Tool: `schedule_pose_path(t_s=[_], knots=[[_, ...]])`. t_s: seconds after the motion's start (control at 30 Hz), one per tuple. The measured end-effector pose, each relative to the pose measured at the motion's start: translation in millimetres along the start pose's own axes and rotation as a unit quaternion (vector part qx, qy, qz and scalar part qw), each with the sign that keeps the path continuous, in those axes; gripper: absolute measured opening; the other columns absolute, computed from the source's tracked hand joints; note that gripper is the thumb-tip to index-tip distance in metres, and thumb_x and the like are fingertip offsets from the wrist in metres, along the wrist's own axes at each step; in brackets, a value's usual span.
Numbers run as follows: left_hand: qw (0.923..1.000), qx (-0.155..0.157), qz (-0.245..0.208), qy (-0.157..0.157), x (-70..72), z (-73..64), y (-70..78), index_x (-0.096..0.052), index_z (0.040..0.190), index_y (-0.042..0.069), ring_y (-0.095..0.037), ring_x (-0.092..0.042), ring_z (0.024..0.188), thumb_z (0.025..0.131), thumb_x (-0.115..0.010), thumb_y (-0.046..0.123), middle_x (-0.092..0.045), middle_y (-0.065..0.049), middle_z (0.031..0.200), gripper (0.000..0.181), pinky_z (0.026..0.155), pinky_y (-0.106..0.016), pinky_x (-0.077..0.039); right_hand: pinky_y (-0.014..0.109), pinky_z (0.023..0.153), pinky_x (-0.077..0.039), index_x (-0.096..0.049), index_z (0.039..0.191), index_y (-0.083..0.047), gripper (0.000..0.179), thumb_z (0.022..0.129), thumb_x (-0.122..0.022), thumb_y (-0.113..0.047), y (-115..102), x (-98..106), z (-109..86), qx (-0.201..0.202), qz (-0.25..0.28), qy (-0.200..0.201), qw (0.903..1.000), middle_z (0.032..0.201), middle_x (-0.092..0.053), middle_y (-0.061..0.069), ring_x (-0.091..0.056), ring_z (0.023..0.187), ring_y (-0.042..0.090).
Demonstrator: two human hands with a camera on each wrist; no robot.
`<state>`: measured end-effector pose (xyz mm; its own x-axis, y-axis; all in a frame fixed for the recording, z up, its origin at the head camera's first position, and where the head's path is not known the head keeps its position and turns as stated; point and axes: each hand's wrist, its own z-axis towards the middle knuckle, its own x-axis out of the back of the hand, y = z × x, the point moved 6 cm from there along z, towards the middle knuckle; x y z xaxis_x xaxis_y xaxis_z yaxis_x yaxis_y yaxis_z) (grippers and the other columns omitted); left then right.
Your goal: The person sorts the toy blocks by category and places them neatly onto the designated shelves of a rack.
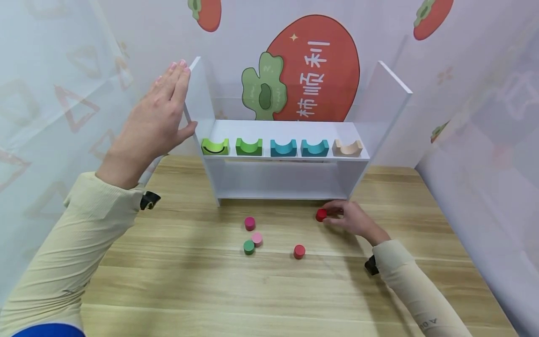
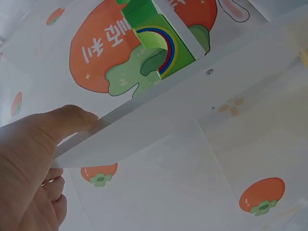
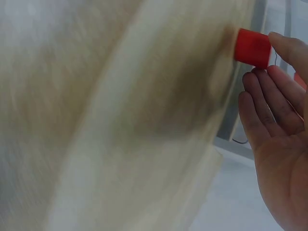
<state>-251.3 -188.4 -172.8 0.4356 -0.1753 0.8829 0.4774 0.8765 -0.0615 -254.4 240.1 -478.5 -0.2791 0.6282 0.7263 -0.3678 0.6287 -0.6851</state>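
Observation:
A white shelf [image 1: 278,193] with two tall side panels stands on the wooden table. My left hand [image 1: 157,110] holds its left side panel [image 2: 159,113] near the upper part, thumb at the front edge and fingers along the outer side. Low by the shelf's right front corner, my right hand [image 1: 351,219] pinches a small red cylinder [image 3: 252,48] between thumb and fingertips. Nearby on the table lie another red cylinder [image 1: 299,252], a dark pink cylinder [image 1: 250,223], a light pink one [image 1: 257,239] and a green one [image 1: 249,247].
Several curved blocks line the shelf's upper board: a light green block [image 1: 215,147] with a rainbow arc, a green block [image 1: 249,147], two teal blocks [image 1: 283,149] and a beige block [image 1: 347,149]. Printed cloth [image 1: 139,28] hangs behind and at both sides of the wooden table [image 1: 236,295].

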Motion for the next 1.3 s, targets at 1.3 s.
schedule_pose_path(t_s=[1.3], knots=[[0.9996, -0.015, -0.018, 0.013, -0.2, -1.5, -0.7, -0.012, 0.166, -0.007, -0.039, -0.016, 0.165, 0.092, -0.076, 0.011, -0.015, -0.023, 0.176, 0.1, 0.134, -0.056, -0.017, 0.002, 0.078, -0.052, -0.075, 0.116, 0.0, 0.03, 0.091, -0.083, -0.012, -9, 26, -21.5, -0.136, 0.057, 0.253, 0.9562, 0.111, -0.078, 0.02, -0.075, 0.098, 0.022]])
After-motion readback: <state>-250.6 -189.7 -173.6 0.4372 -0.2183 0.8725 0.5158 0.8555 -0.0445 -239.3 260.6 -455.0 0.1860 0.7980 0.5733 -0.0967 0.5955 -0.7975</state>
